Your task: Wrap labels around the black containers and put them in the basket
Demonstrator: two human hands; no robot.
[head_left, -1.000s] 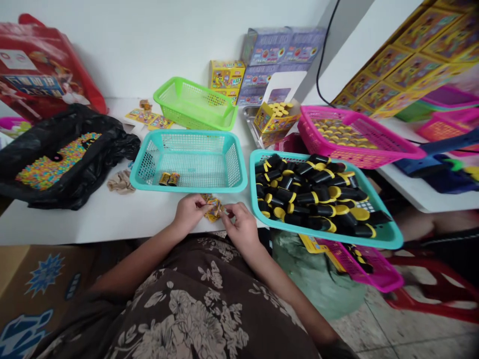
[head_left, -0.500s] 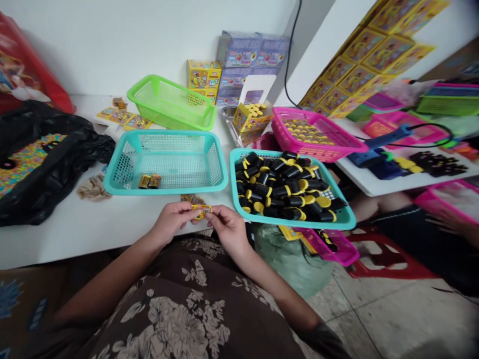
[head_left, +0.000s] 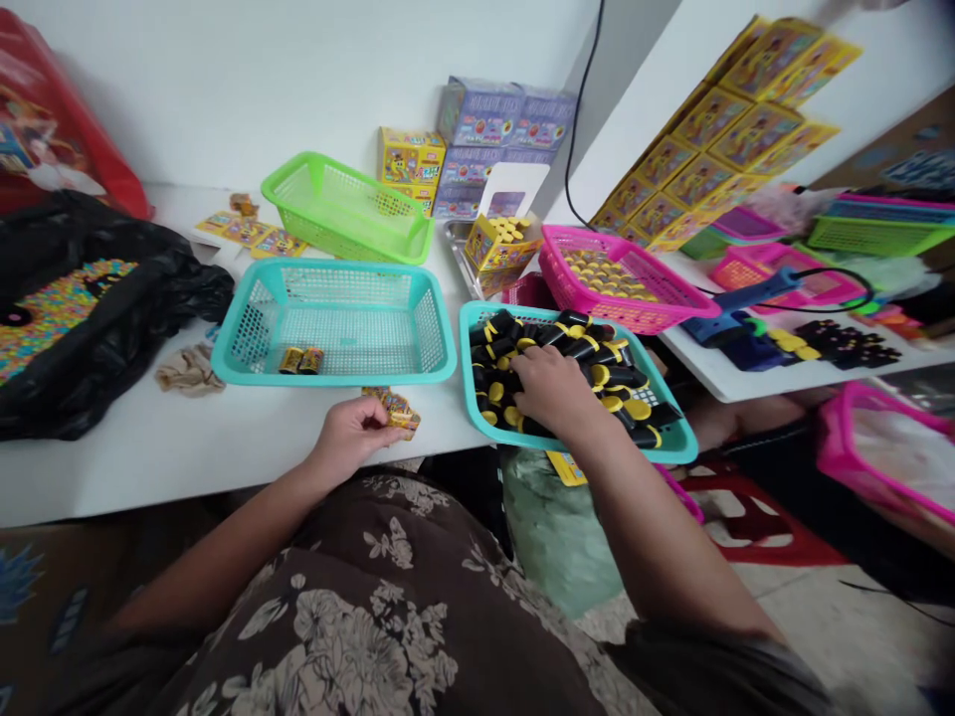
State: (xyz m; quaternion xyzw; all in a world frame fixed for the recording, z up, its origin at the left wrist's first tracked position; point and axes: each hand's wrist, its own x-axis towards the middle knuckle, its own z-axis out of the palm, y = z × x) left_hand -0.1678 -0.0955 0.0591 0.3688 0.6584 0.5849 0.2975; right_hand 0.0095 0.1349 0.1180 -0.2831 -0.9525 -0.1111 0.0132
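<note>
My left hand (head_left: 350, 438) pinches a small yellow printed label (head_left: 403, 416) between thumb and fingers, just over the front of the white table. More such printed paper (head_left: 375, 392) lies right behind it, partly overlapped. My right hand (head_left: 552, 388) reaches into the right teal basket (head_left: 690, 443), onto a heap of small black bottles with yellow caps (head_left: 623, 376). Its thumb and fingers are apart, with the tips partly lost among the bottles. In the left teal basket (head_left: 335, 374), two bottles wrapped in yellow labels (head_left: 301, 360) stand side by side.
Behind are a green basket (head_left: 350, 214), an opened yellow box (head_left: 499, 244) of capped bottles and a pink basket (head_left: 657, 313) holding more. A black bag (head_left: 171, 268) of colourful pellets lies left. Stacked yellow boxes (head_left: 716, 149) stand right. Another person's leg shows at the right.
My right hand has let go of the label and moved right into the basket of black bottles. The label stays in my left hand, which has barely moved.
</note>
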